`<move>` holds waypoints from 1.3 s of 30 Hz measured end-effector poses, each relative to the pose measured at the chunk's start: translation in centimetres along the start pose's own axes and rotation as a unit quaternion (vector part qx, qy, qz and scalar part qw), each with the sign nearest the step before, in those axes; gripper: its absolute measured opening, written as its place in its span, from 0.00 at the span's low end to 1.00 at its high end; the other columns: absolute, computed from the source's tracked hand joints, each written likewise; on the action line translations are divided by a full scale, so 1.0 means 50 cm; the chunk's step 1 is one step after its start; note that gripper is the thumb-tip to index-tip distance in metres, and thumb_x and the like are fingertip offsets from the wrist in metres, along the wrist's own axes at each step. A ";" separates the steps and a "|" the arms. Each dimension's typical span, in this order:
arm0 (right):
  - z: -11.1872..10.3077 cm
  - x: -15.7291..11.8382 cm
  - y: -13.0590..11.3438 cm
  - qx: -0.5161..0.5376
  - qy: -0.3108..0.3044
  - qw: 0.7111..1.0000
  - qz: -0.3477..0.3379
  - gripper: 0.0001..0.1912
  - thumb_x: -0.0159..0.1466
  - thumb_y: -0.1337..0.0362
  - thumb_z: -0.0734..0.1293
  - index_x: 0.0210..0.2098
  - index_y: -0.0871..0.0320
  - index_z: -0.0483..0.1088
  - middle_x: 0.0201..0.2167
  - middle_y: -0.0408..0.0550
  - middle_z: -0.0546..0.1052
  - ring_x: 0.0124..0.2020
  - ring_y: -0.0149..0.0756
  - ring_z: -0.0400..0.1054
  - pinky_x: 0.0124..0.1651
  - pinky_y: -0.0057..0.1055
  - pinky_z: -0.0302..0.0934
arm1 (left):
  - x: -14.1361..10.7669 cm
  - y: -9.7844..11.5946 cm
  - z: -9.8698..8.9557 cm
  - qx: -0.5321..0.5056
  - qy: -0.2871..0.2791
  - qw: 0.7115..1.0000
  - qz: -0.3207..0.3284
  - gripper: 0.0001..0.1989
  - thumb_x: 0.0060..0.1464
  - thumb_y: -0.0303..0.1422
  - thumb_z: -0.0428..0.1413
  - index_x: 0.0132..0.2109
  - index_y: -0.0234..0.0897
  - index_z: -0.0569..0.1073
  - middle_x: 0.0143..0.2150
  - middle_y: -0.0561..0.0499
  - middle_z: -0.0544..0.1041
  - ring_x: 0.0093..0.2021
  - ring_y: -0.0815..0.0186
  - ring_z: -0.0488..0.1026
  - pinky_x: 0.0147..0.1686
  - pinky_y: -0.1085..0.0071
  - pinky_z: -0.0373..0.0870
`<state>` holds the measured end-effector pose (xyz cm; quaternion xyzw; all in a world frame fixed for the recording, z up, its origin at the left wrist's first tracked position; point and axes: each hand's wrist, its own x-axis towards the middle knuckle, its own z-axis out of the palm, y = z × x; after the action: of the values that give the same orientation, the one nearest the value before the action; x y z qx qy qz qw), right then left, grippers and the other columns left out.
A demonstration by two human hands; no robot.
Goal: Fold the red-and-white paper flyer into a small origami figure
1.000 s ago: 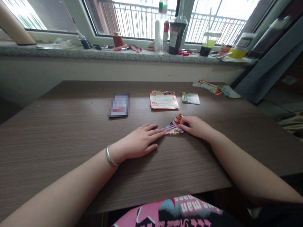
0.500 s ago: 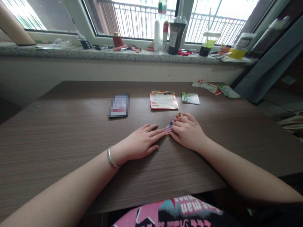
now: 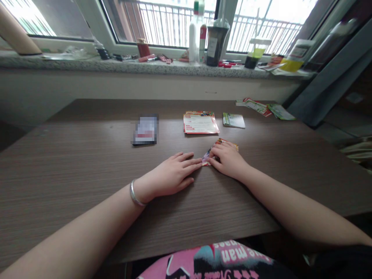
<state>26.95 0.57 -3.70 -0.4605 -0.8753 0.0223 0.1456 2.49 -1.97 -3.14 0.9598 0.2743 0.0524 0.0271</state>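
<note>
My left hand [image 3: 174,174] lies flat on the table, fingers stretched out and a silver bangle round the wrist. Its fingertips touch the left corner of a small, colourful printed paper [image 3: 205,158]. Over most of that paper my right hand [image 3: 228,158] is curled, thumb and fingertips gripping and pressing it against the tabletop. Yellow and orange edges show beyond the right fingers; the rest of the paper is hidden under the hand, so I cannot tell how it is folded.
Behind the hands lie a stack of red-bordered cards [image 3: 200,123] and a smaller stack of cards [image 3: 234,120]. More printed slips [image 3: 261,107] are spread at the back right. A blurred-out phone-like object [image 3: 145,130] rests on the left. Bottles and cups line the windowsill [image 3: 174,69].
My right hand has flattened and shifted slightly, uncovering more of the paper at its top and right. My left hand has stayed almost in place.
</note>
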 end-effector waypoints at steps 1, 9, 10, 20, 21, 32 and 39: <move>0.001 0.001 0.001 0.003 -0.001 1.000 0.001 0.12 0.66 0.57 0.62 0.30 0.56 0.69 0.34 0.48 0.77 0.41 0.40 0.67 0.52 0.40 0.53 | 0.000 0.000 0.000 -0.001 0.001 1.000 0.000 0.28 0.63 0.36 0.49 0.68 0.40 0.56 0.69 0.51 0.60 0.68 0.51 0.55 0.64 0.54 0.54; -0.003 0.004 -0.001 0.004 -0.011 1.000 0.013 0.12 0.65 0.57 0.63 0.28 0.56 0.68 0.33 0.48 0.76 0.40 0.40 0.67 0.50 0.38 0.53 | -0.001 -0.001 -0.002 -0.001 0.018 1.000 0.003 0.27 0.62 0.36 0.50 0.66 0.38 0.60 0.67 0.48 0.63 0.66 0.54 0.58 0.64 0.55 0.57; -0.003 0.004 -0.001 0.004 -0.011 1.000 0.013 0.12 0.65 0.57 0.63 0.28 0.56 0.68 0.33 0.49 0.76 0.40 0.40 0.66 0.50 0.38 0.54 | -0.001 -0.002 -0.002 0.000 0.021 1.000 0.005 0.26 0.62 0.36 0.50 0.66 0.38 0.60 0.66 0.48 0.64 0.66 0.54 0.59 0.63 0.56 0.58; -0.003 0.003 -0.001 -0.009 -0.005 1.000 -0.002 0.11 0.65 0.59 0.64 0.29 0.56 0.68 0.32 0.49 0.75 0.39 0.40 0.65 0.46 0.37 0.54 | 0.001 -0.006 -0.007 0.001 0.040 0.999 0.018 0.23 0.63 0.35 0.50 0.64 0.36 0.64 0.63 0.46 0.69 0.63 0.56 0.64 0.62 0.58 0.62; -0.003 0.003 -0.001 -0.013 -0.005 1.000 -0.003 0.10 0.65 0.59 0.64 0.29 0.56 0.69 0.32 0.49 0.75 0.39 0.40 0.65 0.46 0.37 0.54 | 0.001 -0.006 -0.007 0.002 0.041 0.999 0.019 0.23 0.63 0.35 0.50 0.63 0.36 0.65 0.63 0.46 0.69 0.62 0.56 0.64 0.62 0.58 0.62; -0.012 -0.010 0.011 -0.065 -0.009 0.998 -0.027 0.12 0.66 0.57 0.62 0.30 0.57 0.70 0.32 0.49 0.75 0.39 0.41 0.65 0.47 0.38 0.53 | 0.000 -0.008 -0.014 0.004 0.049 0.999 0.019 0.18 0.62 0.34 0.50 0.58 0.35 0.70 0.60 0.44 0.72 0.58 0.57 0.69 0.58 0.58 0.67; -0.019 -0.012 -0.002 -0.093 0.001 0.995 -0.036 0.12 0.67 0.58 0.61 0.32 0.57 0.71 0.33 0.50 0.76 0.40 0.41 0.65 0.50 0.38 0.52 | 0.006 -0.003 -0.008 -0.027 0.050 0.998 0.042 0.25 0.61 0.32 0.53 0.64 0.38 0.62 0.62 0.44 0.69 0.61 0.58 0.66 0.62 0.57 0.62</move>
<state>27.46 -0.06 -2.94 -0.4402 -0.8896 -0.0648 0.1035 2.61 -1.66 -2.70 0.9656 0.2331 0.1087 0.0369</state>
